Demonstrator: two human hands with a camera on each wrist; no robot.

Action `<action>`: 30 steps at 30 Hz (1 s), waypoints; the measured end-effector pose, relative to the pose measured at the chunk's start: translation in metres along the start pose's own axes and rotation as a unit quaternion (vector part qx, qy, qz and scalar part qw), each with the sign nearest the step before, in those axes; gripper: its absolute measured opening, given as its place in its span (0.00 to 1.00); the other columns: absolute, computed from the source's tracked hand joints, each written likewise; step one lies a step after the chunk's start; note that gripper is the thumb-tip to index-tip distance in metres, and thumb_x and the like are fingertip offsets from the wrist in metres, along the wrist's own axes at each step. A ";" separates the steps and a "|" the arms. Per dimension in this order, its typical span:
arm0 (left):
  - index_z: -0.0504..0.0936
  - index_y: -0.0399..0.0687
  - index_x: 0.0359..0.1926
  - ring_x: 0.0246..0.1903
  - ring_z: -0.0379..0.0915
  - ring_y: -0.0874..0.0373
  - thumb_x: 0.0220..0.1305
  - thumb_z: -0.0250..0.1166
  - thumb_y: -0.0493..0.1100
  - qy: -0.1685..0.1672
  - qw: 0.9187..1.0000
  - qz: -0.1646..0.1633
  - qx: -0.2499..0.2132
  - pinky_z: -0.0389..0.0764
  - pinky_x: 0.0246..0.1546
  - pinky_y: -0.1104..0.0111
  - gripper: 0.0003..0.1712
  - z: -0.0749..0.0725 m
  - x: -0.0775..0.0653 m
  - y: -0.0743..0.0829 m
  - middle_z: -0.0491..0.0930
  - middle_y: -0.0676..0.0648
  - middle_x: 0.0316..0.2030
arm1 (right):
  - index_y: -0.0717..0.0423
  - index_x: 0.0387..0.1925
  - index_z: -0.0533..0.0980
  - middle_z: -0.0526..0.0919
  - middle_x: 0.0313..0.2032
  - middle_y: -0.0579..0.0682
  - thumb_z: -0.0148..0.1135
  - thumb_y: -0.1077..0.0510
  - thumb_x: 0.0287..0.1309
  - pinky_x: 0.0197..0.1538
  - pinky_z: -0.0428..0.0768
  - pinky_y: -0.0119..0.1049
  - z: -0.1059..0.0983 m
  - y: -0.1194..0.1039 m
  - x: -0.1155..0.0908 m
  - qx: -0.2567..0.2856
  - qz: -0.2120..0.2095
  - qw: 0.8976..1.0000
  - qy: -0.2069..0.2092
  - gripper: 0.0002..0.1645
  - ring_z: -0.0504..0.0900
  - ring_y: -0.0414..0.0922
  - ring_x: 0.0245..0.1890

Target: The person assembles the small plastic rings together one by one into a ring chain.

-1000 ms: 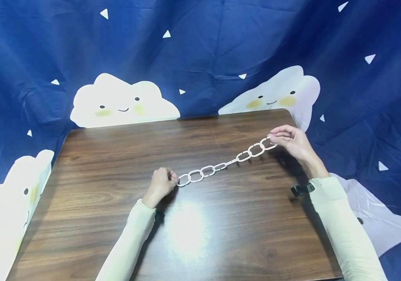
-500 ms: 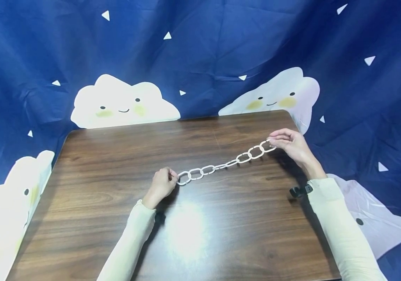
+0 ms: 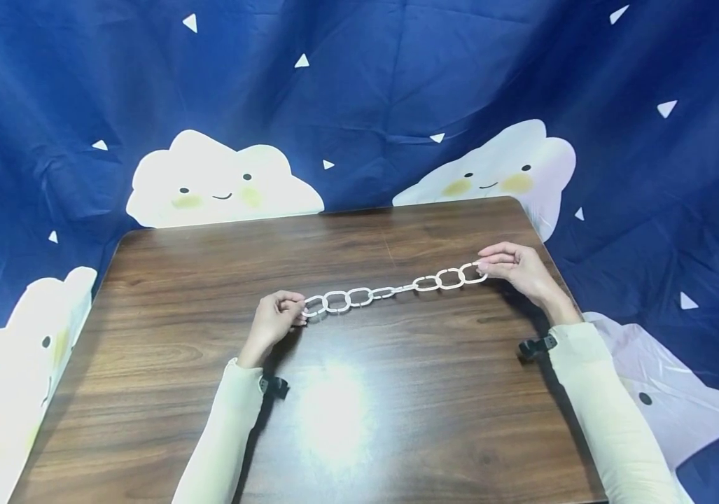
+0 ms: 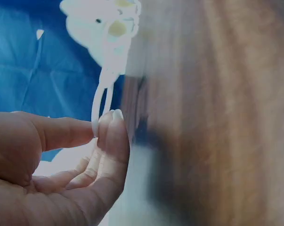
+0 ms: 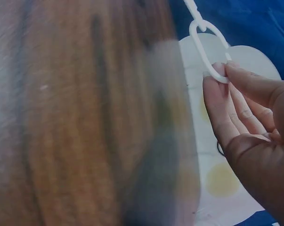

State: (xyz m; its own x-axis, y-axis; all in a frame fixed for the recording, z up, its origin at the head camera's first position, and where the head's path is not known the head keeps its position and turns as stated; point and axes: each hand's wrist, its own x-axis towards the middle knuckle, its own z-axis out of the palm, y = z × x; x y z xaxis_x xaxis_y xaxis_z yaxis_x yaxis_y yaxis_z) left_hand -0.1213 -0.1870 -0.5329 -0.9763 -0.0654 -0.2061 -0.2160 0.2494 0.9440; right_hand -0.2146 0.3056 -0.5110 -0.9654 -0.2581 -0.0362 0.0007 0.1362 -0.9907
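A white plastic chain of several oval links stretches between the two hands just over the table, its right end farther back than its left. My left hand pinches the end link on the left between thumb and fingers; the left wrist view shows that link at the fingertips. At the other end, my right hand pinches the last link, and in the right wrist view this link hangs between thumb and forefinger. Some middle links are turned edge-on in the head view.
A brown wood-grain table lies under both hands, with a bright glare spot near its front. Behind it hangs a blue cloth printed with white clouds and small triangles. Each wrist wears a dark camera band.
The left hand has shifted left and slightly farther back with its end of the chain. The right hand has come a little nearer, so the chain slopes less.
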 end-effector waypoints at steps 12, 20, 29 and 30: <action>0.79 0.22 0.56 0.29 0.87 0.64 0.73 0.63 0.31 0.014 0.991 -0.011 -0.132 0.90 0.38 0.73 0.16 -0.006 0.020 0.003 0.90 0.40 0.35 | 0.78 0.54 0.76 0.92 0.37 0.45 0.69 0.71 0.62 0.38 0.84 0.22 0.001 0.024 0.000 -0.063 -0.002 0.997 -0.033 0.21 0.88 0.32 0.36; 0.79 0.23 0.57 0.31 0.87 0.63 0.73 0.63 0.32 0.015 0.988 -0.004 -0.151 0.90 0.39 0.73 0.17 -0.007 0.027 0.007 0.90 0.42 0.35 | 0.80 0.55 0.74 0.91 0.37 0.51 0.65 0.72 0.64 0.37 0.88 0.29 0.003 0.031 0.001 -0.065 -0.009 0.997 -0.050 0.20 0.89 0.35 0.35; 0.80 0.25 0.57 0.30 0.86 0.64 0.73 0.63 0.34 0.013 0.990 -0.032 -0.133 0.89 0.38 0.73 0.17 -0.004 0.032 0.003 0.90 0.41 0.37 | 0.79 0.56 0.74 0.91 0.42 0.55 0.60 0.73 0.68 0.41 0.88 0.28 0.008 0.030 0.004 -0.065 -0.007 0.996 -0.064 0.18 0.89 0.35 0.38; 0.80 0.26 0.57 0.30 0.86 0.64 0.73 0.64 0.34 0.011 0.991 -0.034 -0.128 0.89 0.38 0.73 0.17 -0.004 0.033 0.003 0.90 0.42 0.36 | 0.79 0.56 0.74 0.91 0.42 0.55 0.59 0.71 0.69 0.41 0.89 0.29 0.009 0.030 0.004 -0.063 -0.004 0.996 -0.064 0.18 0.90 0.36 0.38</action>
State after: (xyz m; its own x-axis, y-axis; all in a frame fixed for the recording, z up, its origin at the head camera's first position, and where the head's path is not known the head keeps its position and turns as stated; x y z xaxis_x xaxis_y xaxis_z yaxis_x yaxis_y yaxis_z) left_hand -0.1539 -0.1924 -0.5358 -0.9585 -0.0962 -0.2685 -0.2689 -0.0092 0.9631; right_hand -0.2162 0.3004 -0.5418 -0.9244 -0.3779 -0.0524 -0.0477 0.2509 -0.9668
